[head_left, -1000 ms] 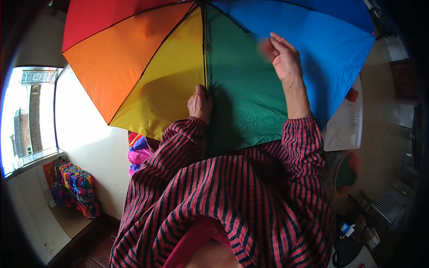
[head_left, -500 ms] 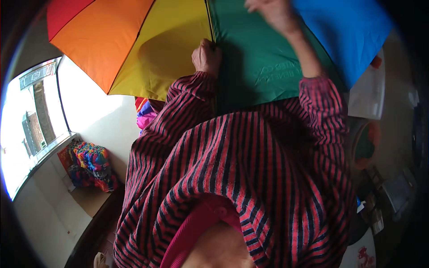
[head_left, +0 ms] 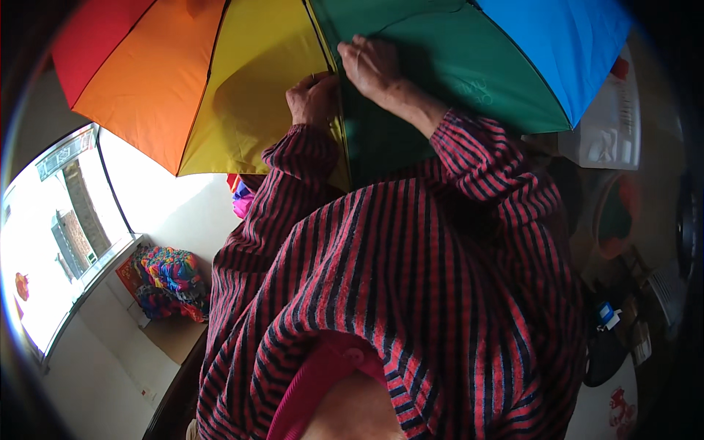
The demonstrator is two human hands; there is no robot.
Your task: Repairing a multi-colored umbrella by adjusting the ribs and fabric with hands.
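An opened rainbow umbrella (head_left: 253, 95) spreads across the upper part of the view, with red, orange, yellow, green and blue panels parted by dark ribs. My left hand (head_left: 314, 99) is closed at the seam between yellow and green, pinching the umbrella beside a rib (head_left: 318, 33). Just above and to the right, my right hand (head_left: 372, 67) has its fingers curled together over the green panel (head_left: 440, 81). Whatever those fingers hold is too small to make out. A thin dark line, like a thread, curves over the green cloth past the right hand.
Left of me, a bright window (head_left: 66, 227) stands above a ledge with a bundle of multicoloured yarn-like material (head_left: 170, 273). A translucent plastic bin (head_left: 605, 125) is at the right, beyond the blue panel. Colourful cloth (head_left: 242, 199) shows under the umbrella's edge.
My right hand has come down and left from the upper right, close to my left hand. The left hand stays closed at the seam. The umbrella has shifted slightly left in view.
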